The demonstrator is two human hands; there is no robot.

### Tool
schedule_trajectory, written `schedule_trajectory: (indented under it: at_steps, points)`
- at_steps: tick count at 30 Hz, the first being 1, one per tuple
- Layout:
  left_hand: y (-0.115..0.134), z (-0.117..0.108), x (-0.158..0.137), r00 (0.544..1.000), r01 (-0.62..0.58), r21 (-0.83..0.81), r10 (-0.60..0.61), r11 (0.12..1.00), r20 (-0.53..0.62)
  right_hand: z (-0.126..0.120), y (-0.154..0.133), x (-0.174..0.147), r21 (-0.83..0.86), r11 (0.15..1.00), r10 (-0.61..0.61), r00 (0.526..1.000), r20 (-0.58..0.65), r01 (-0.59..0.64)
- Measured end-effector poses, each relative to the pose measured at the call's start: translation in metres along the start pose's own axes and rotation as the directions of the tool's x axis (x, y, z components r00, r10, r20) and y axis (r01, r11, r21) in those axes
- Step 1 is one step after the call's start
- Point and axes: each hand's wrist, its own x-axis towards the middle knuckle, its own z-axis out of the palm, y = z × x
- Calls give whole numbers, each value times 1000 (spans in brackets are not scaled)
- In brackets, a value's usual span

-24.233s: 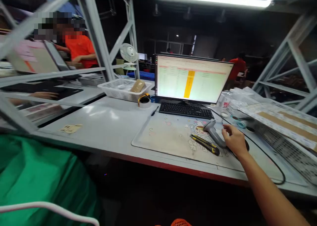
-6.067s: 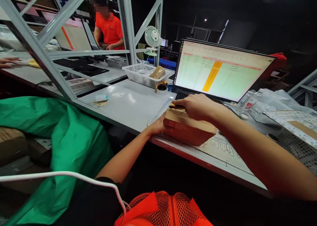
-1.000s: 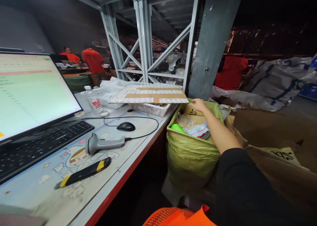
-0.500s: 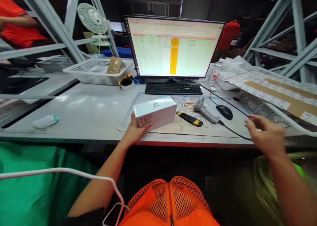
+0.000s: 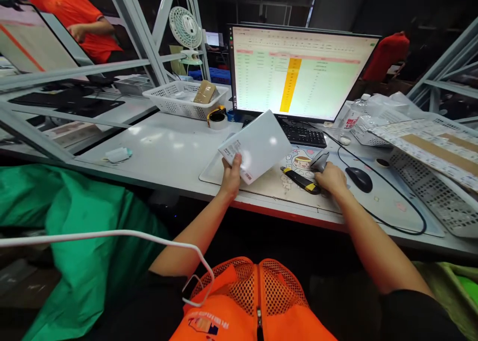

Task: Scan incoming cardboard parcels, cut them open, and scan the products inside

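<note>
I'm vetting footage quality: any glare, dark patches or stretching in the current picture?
Head view: a glare spot on the white box, pale reflections on the table; also head view: deep shadow beneath it, wide-angle stretching toward the edges.

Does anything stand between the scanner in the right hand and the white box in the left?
Nothing visible stands between the scanner in the right hand and the white box in the left hand; only the black cutter lies there, flat on the mat.

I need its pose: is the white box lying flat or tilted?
Tilted: the left hand grips the white box, its edges slanting.
</note>
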Motion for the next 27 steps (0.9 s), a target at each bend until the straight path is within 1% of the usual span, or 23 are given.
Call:
schedule_trajectory:
  at_steps: [1, 2, 3, 4, 5, 6, 7, 8, 9, 10, 11, 13, 15, 17, 19, 21, 23, 25, 27]
  points:
    - [2, 8, -1, 1000, 30, -73, -30, 997, 4, -7, 1, -3, 17, 999, -28, 1000, 0, 28]
    - [3, 14, -1, 998, 55, -129, -54, 990, 6, -16, 2, -8, 57, 994, -89, 996, 3, 89]
    - [5, 20, -1, 998, 64, -162, -64, 985, 6, -25, 3, -18, 127, 975, -183, 983, 6, 181]
    - [5, 25, -2, 998, 60, -176, -60, 982, 4, -34, 4, -31, 220, 930, -303, 953, 8, 294]
    - [4, 29, -1, 999, 50, -180, -50, 982, 3, -43, 3, -46, 319, 855, -433, 901, 2, 410]
    - [3, 32, -1, 999, 40, -179, -39, 983, 7, -51, 1, -63, 403, 768, -541, 841, -6, 497]
    - [0, 36, 0, 1000, 29, -175, -27, 984, 16, -58, -2, -80, 449, 702, -617, 787, -6, 554]
    - [-3, 39, 0, 1000, 16, -166, -11, 986, 29, -64, -7, -96, 456, 672, -658, 753, 6, 584]
    - [-7, 42, 0, 999, 0, -153, 7, 988, 41, -68, -12, -110, 439, 670, -677, 736, 30, 599]
    - [-11, 45, 0, 998, -17, -136, 25, 991, 55, -71, -18, -120, 410, 684, -681, 730, 59, 604]
    - [-14, 47, 0, 997, -32, -114, 40, 993, 67, -72, -22, -127, 381, 702, -674, 734, 84, 601]
    - [-18, 49, -1, 995, -49, -62, 54, 997, 86, -73, -27, -132, 342, 726, -661, 743, 109, 596]
    - [-18, 46, 0, 994, -47, -2, 47, 999, 100, -69, -24, -125, 327, 731, -656, 749, 96, 598]
    - [-13, 35, 2, 994, -54, 74, 46, 996, 104, -61, -14, -110, 328, 734, -645, 762, 63, 594]
    - [-5, 17, 7, 994, -59, 162, 44, 985, 97, -48, 1, -87, 327, 763, -599, 800, 33, 558]
    - [3, -7, 13, 996, -41, 258, 20, 965, 84, -32, 16, -61, 296, 823, -511, 859, 13, 485]
    - [11, -34, 17, 997, -13, 347, -14, 938, 74, -12, 30, -34, 247, 879, -418, 908, -11, 408]
    - [16, -60, 19, 997, 2, 441, -36, 898, 68, 7, 39, -13, 205, 913, -348, 936, -53, 351]
    - [18, -78, 18, 997, -8, 542, -34, 841, 68, 23, 44, 0, 170, 934, -305, 949, -83, 315]
